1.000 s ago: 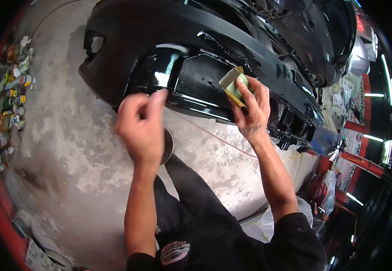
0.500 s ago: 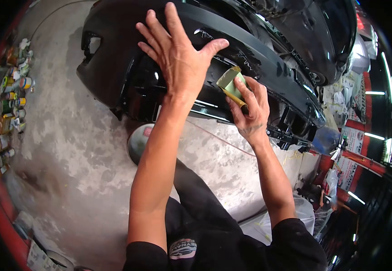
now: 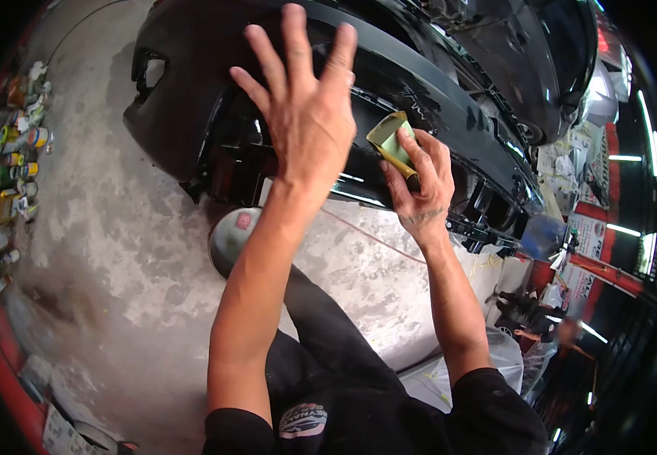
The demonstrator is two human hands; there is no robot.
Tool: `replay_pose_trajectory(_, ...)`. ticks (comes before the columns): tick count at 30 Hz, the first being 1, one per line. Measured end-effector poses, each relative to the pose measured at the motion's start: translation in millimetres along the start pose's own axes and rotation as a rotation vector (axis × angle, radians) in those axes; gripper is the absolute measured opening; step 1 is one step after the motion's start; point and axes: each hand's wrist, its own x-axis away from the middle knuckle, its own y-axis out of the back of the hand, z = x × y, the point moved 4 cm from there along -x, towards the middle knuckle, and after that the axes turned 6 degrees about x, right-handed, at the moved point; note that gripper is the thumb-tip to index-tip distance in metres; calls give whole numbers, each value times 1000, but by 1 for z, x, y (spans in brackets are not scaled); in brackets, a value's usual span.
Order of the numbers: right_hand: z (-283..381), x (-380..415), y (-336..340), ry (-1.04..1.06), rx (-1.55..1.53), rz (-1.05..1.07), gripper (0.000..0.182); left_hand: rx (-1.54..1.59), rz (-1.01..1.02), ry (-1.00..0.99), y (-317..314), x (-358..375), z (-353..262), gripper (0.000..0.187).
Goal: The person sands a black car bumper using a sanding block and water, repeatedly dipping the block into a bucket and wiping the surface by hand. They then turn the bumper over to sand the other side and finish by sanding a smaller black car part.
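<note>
A black car bumper [image 3: 181, 114] lies across the upper part of the view, mostly dull, with shiny wet-looking streaks along its middle. My left hand [image 3: 312, 121] is over the bumper, palm down with its fingers spread and nothing in it. To its right, my right hand [image 3: 427, 171] grips a sanding block [image 3: 391, 138] wrapped in yellowish sandpaper, its greenish face turned up. Fingers and thumb pinch the block's near end, close over the bumper's lower part.
A round stool-like top [image 3: 228, 236] stands below the bumper, by my leg. Paint cans [image 3: 29, 168] and bottles line the left wall. Beyond the bumper is a dark car [image 3: 525, 53]. Another person [image 3: 567, 334] is at the far right. A thin hose [image 3: 374, 236] crosses the concrete floor.
My left hand has turned and moved slightly right, its thumb now mostly hidden. My right hand, with the sanding block, has shifted only a little. Another person has come into view at the right.
</note>
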Motion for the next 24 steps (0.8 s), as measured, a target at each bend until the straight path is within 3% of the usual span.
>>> replay_pose_trajectory(6,-2,3,-1,-32,0,-8,61,-20,302,-133,-18,35,-26,54)
replay_pose_trajectory(17,0,2,-1,-34,-9,17,62,-125,143,54,20,23,21,62)
replay_pose_trajectory(24,-3,4,-3,-42,-22,35,62,-13,250,-72,-5,27,-20,62)
